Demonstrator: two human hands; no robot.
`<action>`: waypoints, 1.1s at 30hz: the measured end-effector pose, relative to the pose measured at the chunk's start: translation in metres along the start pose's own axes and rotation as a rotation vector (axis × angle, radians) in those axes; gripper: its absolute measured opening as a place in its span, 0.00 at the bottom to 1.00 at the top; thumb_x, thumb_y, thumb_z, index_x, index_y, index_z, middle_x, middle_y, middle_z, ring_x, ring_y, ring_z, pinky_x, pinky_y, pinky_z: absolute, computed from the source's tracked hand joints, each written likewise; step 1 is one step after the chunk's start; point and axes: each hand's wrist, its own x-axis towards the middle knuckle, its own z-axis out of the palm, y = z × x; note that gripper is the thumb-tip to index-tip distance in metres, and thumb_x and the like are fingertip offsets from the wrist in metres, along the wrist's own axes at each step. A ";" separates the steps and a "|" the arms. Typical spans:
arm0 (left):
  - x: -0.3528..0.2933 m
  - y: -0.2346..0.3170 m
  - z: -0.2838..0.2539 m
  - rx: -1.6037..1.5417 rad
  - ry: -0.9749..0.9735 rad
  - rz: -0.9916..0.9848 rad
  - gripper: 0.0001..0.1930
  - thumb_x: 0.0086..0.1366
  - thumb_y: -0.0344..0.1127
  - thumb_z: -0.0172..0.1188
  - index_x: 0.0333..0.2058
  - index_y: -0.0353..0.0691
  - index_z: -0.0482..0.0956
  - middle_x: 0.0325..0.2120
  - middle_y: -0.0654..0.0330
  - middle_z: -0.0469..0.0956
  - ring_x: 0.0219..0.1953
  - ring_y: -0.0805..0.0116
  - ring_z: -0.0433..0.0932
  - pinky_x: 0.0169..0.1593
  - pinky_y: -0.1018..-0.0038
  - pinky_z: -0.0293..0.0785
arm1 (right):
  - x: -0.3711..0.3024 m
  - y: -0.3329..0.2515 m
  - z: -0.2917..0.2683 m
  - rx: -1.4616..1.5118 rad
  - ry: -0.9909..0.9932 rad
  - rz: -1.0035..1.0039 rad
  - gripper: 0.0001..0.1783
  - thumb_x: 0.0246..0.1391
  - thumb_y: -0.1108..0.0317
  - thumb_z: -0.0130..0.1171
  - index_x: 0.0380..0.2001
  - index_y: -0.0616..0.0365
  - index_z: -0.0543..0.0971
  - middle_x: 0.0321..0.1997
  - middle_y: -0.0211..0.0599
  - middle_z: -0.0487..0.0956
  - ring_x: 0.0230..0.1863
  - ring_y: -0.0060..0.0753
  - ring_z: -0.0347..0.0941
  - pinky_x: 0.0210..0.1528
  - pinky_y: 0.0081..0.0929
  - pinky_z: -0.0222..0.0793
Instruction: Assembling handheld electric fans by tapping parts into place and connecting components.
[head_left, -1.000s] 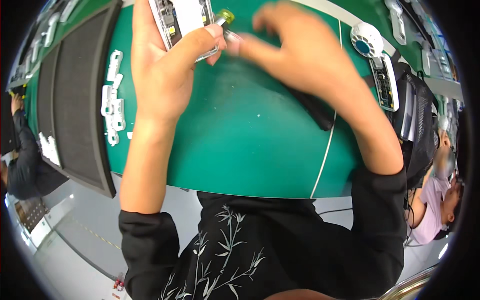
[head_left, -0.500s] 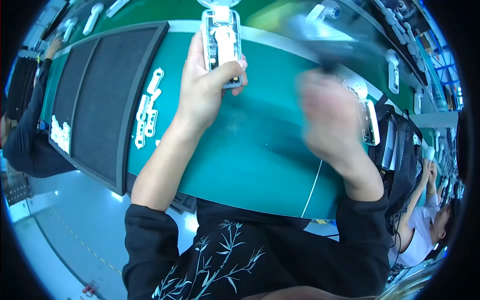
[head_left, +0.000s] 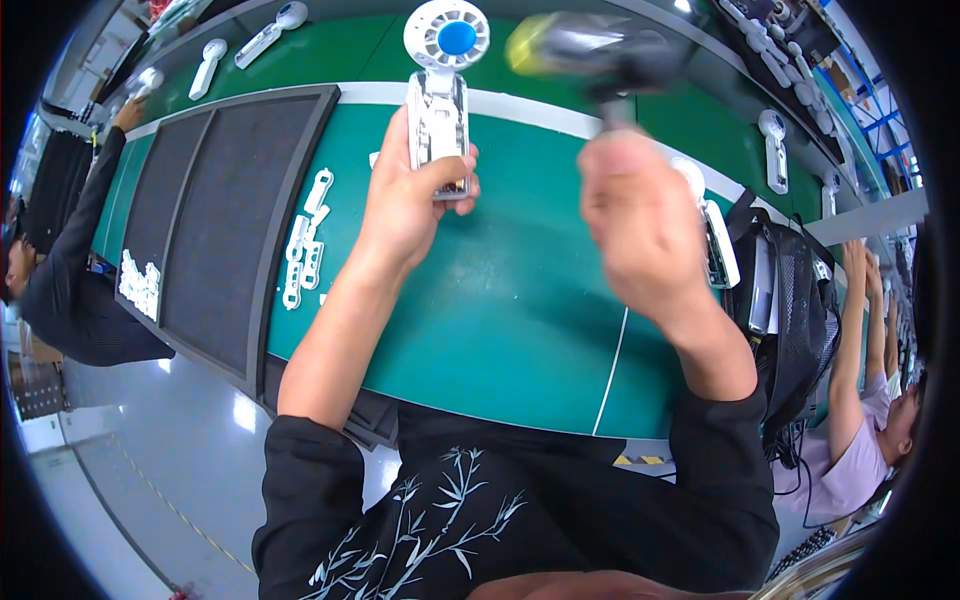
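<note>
My left hand [head_left: 408,190] is closed around the handle of a white handheld fan [head_left: 440,120], thumb across its lower end. The fan stands head up over the green mat, its round head showing a blue centre and its handle uncovered, with inner parts visible. My right hand [head_left: 645,225] is a fist around a mallet [head_left: 590,50], raised to the right of the fan and apart from it. The mallet's head is smeared by motion, yellowish at its left end and dark at the right. Past my right hand, another white fan [head_left: 720,245] lies partly hidden.
White plastic parts [head_left: 305,245] lie left of my left forearm, beside a dark divided tray [head_left: 235,230]. A black mesh bag [head_left: 800,320] is at the right edge. More fans [head_left: 773,150] lie on the green belt [head_left: 350,55] beyond. Co-workers sit on both sides.
The fan in my left hand has come slightly nearer, and its head now shows fully. My right hand has shifted a little left with the mallet. The co-worker's arms at right are now raised.
</note>
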 end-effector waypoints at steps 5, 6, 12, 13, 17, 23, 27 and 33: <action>0.002 0.003 0.017 0.000 -0.048 -0.012 0.26 0.55 0.21 0.56 0.54 0.37 0.61 0.32 0.56 0.73 0.25 0.67 0.75 0.23 0.73 0.68 | 0.022 0.050 0.031 -0.127 -0.032 -0.086 0.24 0.70 0.54 0.37 0.27 0.61 0.70 0.15 0.36 0.68 0.15 0.29 0.63 0.20 0.26 0.57; 0.001 0.004 0.014 0.000 -0.050 -0.013 0.26 0.55 0.21 0.56 0.53 0.37 0.61 0.32 0.56 0.73 0.24 0.68 0.75 0.23 0.74 0.68 | 0.020 0.039 0.018 -0.086 0.001 -0.047 0.24 0.70 0.54 0.37 0.27 0.61 0.70 0.15 0.38 0.68 0.16 0.33 0.65 0.21 0.28 0.58; -0.019 0.016 0.023 -0.105 -0.041 -0.082 0.24 0.56 0.22 0.57 0.52 0.36 0.62 0.32 0.56 0.73 0.23 0.68 0.74 0.22 0.75 0.67 | 0.021 0.020 0.036 -0.077 -0.087 -0.061 0.24 0.69 0.53 0.39 0.28 0.62 0.70 0.16 0.42 0.69 0.17 0.43 0.65 0.22 0.33 0.59; -0.019 0.015 0.022 -0.102 -0.040 -0.083 0.24 0.56 0.22 0.57 0.52 0.36 0.62 0.32 0.56 0.73 0.23 0.68 0.74 0.22 0.75 0.67 | 0.017 0.020 0.031 -0.074 -0.087 -0.061 0.24 0.69 0.53 0.39 0.28 0.62 0.70 0.16 0.42 0.69 0.17 0.43 0.65 0.22 0.33 0.59; -0.021 0.010 0.016 -0.023 -0.023 -0.006 0.23 0.57 0.23 0.57 0.51 0.36 0.62 0.31 0.57 0.73 0.23 0.69 0.74 0.21 0.76 0.66 | 0.001 -0.006 0.001 0.051 -0.057 0.001 0.24 0.68 0.53 0.39 0.29 0.65 0.70 0.21 0.54 0.71 0.22 0.60 0.65 0.27 0.44 0.62; -0.011 -0.004 -0.004 0.048 0.101 0.072 0.20 0.59 0.27 0.57 0.50 0.37 0.64 0.29 0.58 0.74 0.24 0.68 0.76 0.23 0.74 0.70 | 0.025 0.042 0.014 -0.277 -0.387 0.200 0.28 0.67 0.49 0.39 0.28 0.65 0.73 0.23 0.52 0.76 0.30 0.58 0.73 0.33 0.46 0.67; -0.004 0.001 -0.009 -0.041 0.274 0.032 0.14 0.65 0.38 0.53 0.45 0.37 0.69 0.29 0.56 0.77 0.25 0.68 0.78 0.25 0.73 0.74 | 0.022 0.081 0.032 -0.558 -0.413 0.148 0.27 0.65 0.48 0.44 0.33 0.65 0.75 0.27 0.49 0.78 0.36 0.58 0.75 0.42 0.45 0.71; -0.021 -0.020 -0.019 0.378 0.004 -0.055 0.20 0.71 0.46 0.45 0.44 0.32 0.74 0.34 0.52 0.81 0.32 0.68 0.82 0.35 0.74 0.77 | 0.022 0.049 0.028 -0.115 0.284 -0.314 0.29 0.60 0.46 0.51 0.45 0.66 0.73 0.40 0.54 0.77 0.39 0.51 0.77 0.47 0.43 0.73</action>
